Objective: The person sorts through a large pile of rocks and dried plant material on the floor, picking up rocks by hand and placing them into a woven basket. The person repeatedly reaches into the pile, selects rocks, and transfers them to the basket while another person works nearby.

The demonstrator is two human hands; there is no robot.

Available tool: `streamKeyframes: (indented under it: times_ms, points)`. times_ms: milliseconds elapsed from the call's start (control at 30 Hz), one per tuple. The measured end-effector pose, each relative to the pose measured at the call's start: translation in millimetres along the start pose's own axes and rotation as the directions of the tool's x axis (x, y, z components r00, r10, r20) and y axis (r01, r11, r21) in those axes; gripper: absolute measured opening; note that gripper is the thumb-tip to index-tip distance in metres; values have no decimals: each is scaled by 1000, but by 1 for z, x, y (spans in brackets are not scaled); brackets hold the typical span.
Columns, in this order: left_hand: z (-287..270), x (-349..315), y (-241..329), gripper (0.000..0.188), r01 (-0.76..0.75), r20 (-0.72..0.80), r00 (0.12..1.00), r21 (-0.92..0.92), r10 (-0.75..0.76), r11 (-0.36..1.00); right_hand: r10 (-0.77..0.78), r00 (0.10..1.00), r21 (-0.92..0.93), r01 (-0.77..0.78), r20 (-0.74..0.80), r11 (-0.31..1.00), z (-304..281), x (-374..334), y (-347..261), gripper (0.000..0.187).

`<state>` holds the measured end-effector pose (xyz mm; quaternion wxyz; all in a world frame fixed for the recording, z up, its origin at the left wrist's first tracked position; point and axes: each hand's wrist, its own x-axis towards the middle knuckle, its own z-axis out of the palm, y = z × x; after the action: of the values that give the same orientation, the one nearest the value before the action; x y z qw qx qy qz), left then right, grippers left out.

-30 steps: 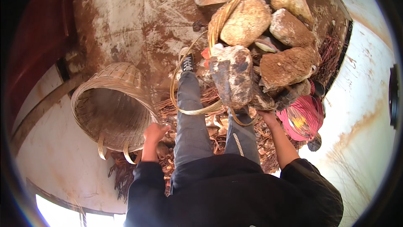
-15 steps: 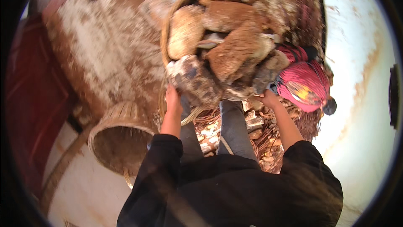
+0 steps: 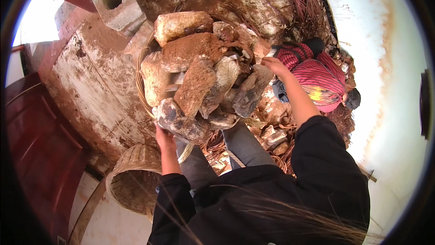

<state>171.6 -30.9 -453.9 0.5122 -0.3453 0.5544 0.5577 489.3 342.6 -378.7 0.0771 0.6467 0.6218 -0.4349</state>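
A round wicker basket (image 3: 141, 70) is heaped with rough, stone-like blocks, among them a brown one (image 3: 190, 51), a tan one (image 3: 154, 78) and a mottled pale one (image 3: 181, 122) at its near edge. My left hand (image 3: 164, 139) is closed on the near left edge of the basket, its fingertips hidden under the mottled block. My right hand (image 3: 277, 67) is at the basket's right side, fingers stretched out, just beyond a dark grey block (image 3: 253, 90). No object shows in its grasp.
An overturned wicker basket (image 3: 136, 165) lies at my left. A person (image 3: 312, 73) in red striped clothing bends close at my right, among rubble (image 3: 276, 138). A hollow concrete block (image 3: 118, 9) lies far left; a white wall (image 3: 380, 64) stands at the right.
My right hand has moved from the basket's near right edge up along its right side, its fingers now stretched out. The left hand stays at the near left edge. The view has shifted.
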Motion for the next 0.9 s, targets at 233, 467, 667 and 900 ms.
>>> streamKeyframes:
  times_ms: [233, 467, 667, 900]
  points:
    - [51, 4, 80, 53, -101, -67, 982, 598, 175, 795, -201, 822, 45, 209, 533, 977, 13, 92, 113, 30]
    - [55, 31, 141, 54, -211, 82, 896, 944, 437, 255, 67, 911, -221, 27, 407, 975, 76, 98, 70, 31]
    - [112, 46, 125, 49, -196, 199, 828, 979, 524, -63, 89, 955, -346, 16, 285, 938, 59, 108, 142, 32]
    - [136, 45, 110, 53, 72, -44, 808, 997, 588, -24, 112, 942, -288, -17, 316, 957, 52, 75, 125, 31]
